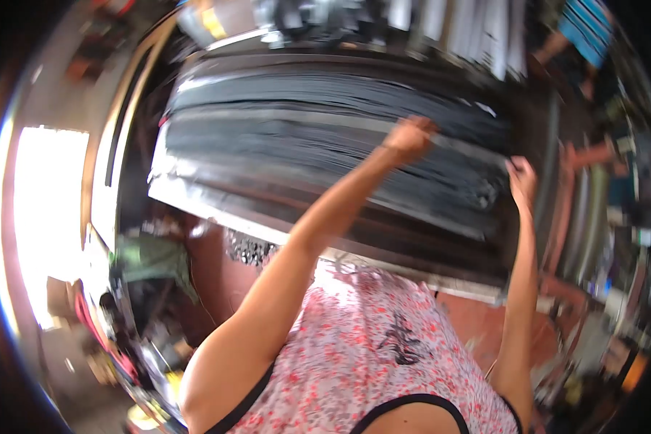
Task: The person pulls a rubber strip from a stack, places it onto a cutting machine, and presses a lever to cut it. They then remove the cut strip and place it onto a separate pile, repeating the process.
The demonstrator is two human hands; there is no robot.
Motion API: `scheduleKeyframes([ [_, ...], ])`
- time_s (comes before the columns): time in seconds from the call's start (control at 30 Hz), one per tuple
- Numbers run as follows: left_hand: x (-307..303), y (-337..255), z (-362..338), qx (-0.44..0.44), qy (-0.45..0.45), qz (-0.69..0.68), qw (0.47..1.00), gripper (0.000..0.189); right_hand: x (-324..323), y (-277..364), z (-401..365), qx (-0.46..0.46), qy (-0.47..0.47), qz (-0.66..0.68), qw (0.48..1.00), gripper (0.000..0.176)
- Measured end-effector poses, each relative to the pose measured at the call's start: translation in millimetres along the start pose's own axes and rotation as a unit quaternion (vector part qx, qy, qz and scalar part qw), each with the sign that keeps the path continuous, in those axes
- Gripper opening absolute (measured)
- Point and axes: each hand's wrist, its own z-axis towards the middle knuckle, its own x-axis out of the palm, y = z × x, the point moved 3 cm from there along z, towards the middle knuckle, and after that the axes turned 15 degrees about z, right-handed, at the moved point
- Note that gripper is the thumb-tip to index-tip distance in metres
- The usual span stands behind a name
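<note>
Long, dark grey strips lie side by side in flat bundles across a dark worktable. My left hand is over the middle of the bundles, fingers curled closed and blurred by motion. Whether something is inside that fist is hidden. At the right end of the strips, my right hand pinches with thumb and fingers at the tip of a lighter grey strip. This lighter strip runs toward my left hand and seems to pass under or behind it.
Pale hanging or stacked strips stand beyond the table's far edge. A person in a blue striped garment is at the upper right. Reddish frame bars border the right side. Green cloth lies at the lower left.
</note>
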Motion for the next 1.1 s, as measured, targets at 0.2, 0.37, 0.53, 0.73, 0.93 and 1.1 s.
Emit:
scheduleKeyframes([
  [0.2, 12, -24, 44, 0.105, -0.162, -0.025, 0.981, 0.053, -24, 74, -13, 0.082, 0.061, 0.232, 0.967, 0.019],
  [0.37, 5, 23, 21, 0.172, -0.106, -0.147, 0.968, 0.037, -50, 119, -28, 0.073, -0.008, 0.184, 0.98, 0.024],
  [0.53, 7, 75, -18, 0.118, -0.096, -0.112, 0.982, 0.068, -67, 122, -45, 0.101, -0.065, 0.258, 0.959, 0.024],
  [0.73, 18, 73, -31, 0.157, -0.066, -0.108, 0.979, 0.065, -79, 171, -45, 0.017, -0.051, 0.289, 0.956, 0.017],
  [0.93, 32, 126, -57, 0.143, -0.223, -0.122, 0.957, 0.048, -75, 271, -64, -0.012, -0.171, 0.195, 0.966, 0.023],
  [1.1, 30, 161, -78, 0.136, -0.152, -0.12, 0.972, 0.051, -63, 315, -82, -0.033, -0.205, 0.123, 0.971, 0.016],
])
